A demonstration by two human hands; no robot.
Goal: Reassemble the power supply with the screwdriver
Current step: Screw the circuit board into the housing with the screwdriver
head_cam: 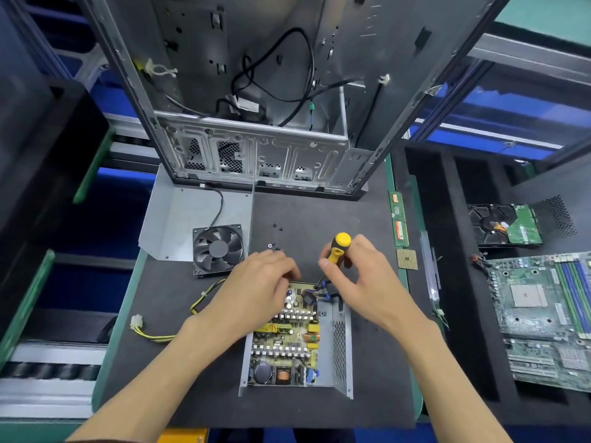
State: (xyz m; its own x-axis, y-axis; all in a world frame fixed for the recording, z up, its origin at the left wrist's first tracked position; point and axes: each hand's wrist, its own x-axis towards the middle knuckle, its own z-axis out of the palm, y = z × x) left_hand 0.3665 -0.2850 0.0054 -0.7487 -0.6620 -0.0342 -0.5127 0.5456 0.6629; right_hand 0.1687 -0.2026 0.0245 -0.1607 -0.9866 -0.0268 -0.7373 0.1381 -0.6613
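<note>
right now the right hand (355, 273) is gripping the yellow and black screwdriver (337, 251) near the middle of the frame, fingers curling round the handle. the thin tip is pointing down into the far corner of the open power supply (287, 340), which is sitting on the dark mat (367, 362) in the lower middle of the frame. the left hand (259, 282) is resting on the far left part of the green circuit board (284, 343), fingers bending down onto it; it is hard to tell if it is pinching anything. the two hands are close together but not touching.

my guess is that a screw is going into the board's corner. to do this well, the screwdriver should be standing straight up over the screw, with a soft push and slow turns. the left hand should be keeping the board from sliding.

some small black screws (278, 227) are lying on the mat just above the hands. a black fan (219, 249) is sitting to the left, beside the grey metal cover (179, 219).
</note>
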